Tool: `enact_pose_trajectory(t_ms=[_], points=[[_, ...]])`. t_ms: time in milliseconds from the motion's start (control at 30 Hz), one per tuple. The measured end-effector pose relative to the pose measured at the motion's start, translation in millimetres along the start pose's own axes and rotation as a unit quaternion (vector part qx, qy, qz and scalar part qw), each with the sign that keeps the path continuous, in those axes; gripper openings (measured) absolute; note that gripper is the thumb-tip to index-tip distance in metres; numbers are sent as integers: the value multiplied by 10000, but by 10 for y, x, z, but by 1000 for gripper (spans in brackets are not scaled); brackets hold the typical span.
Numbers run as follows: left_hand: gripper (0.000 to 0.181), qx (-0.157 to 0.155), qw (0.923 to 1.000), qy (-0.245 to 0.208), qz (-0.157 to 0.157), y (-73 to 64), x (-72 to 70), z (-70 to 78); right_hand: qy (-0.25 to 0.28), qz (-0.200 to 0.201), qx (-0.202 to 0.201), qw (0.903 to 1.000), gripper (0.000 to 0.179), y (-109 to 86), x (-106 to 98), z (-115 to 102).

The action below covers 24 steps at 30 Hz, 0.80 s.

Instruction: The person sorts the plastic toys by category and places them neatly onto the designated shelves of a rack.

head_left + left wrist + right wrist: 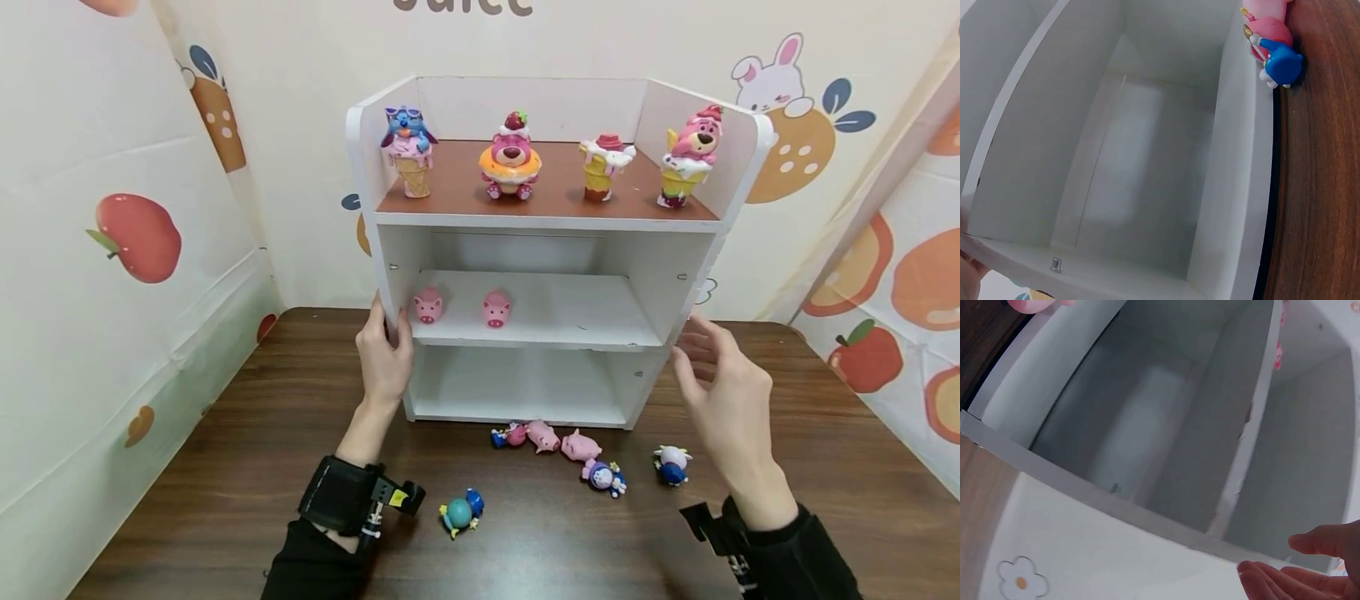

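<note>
A white toy shelf (525, 342) with a brown top board stands upright on the table. My left hand (384, 354) grips its left side panel, thumb at the front edge and fingers along the outside. At the right side panel, my right hand (723, 392) has its fingers loosely bent and the thumb spread apart; in the right wrist view the fingers (1272, 584) lie beside the panel's edge. Two pink pig figures (497, 309) sit on the middle shelf. Along the top stand a blue figure on a cone (408, 154), a pink bear in an orange ring (512, 158), an ice-cream cone (603, 167) and a pink bear on a cone (688, 158).
Before the shelf lie two pink pigs (581, 446), a pink-and-blue figure (512, 435) and a purple-and-blue figure (603, 477). A teal-and-blue figure (460, 512) lies front left, a white-and-blue figure (672, 465) near my right hand. Printed walls (315, 125) enclose the table (547, 550).
</note>
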<state>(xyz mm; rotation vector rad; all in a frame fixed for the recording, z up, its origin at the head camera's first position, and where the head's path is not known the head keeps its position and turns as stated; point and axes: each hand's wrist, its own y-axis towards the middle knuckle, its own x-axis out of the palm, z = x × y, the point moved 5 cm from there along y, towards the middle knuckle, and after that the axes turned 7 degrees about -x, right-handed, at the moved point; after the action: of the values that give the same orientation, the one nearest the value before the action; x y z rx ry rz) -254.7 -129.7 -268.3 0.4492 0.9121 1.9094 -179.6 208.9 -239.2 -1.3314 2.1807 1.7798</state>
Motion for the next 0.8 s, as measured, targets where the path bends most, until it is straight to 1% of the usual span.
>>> enact_pose_trajectory(t_ms=[67, 133, 167, 233, 333, 400, 467, 633, 800], points=[[36, 32, 10000, -9, -23, 0, -12, 101, -1, 24, -205, 9998, 35, -39, -16, -77], [36, 47, 10000, 3, -40, 3, -25, 201, 53, -48, -469, 9989, 31, -75, -5, -161], [36, 70, 10000, -19, -48, 3, -29, 221, 92, -87, -641, 9979, 30, -90, 7, -202], [36, 100, 9999, -43, -49, 4, -30, 229, 172, -222, -984, 9947, 29, -121, 48, -277], [37, 120, 9999, -64, -45, 5, -31, 232, 284, -452, -1485, 9875, 27, -179, 148, -355], [37, 121, 9999, -69, -52, 5, -29, 232, 345, -671, -1695, 9826, 26, -225, 233, -382], [38, 113, 9999, -76, -63, 4, -26, 231, 381, -931, -1768, 9791, 26, -277, 324, -392], [38, 126, 9999, -74, -93, 6, -25, 237, 361, -1621, -1766, 9702, 25, -398, 546, -412], [38, 98, 9999, -81, -93, 3, -35, 231, 162, -2219, -1912, 9560, 25, -486, 752, -441]])
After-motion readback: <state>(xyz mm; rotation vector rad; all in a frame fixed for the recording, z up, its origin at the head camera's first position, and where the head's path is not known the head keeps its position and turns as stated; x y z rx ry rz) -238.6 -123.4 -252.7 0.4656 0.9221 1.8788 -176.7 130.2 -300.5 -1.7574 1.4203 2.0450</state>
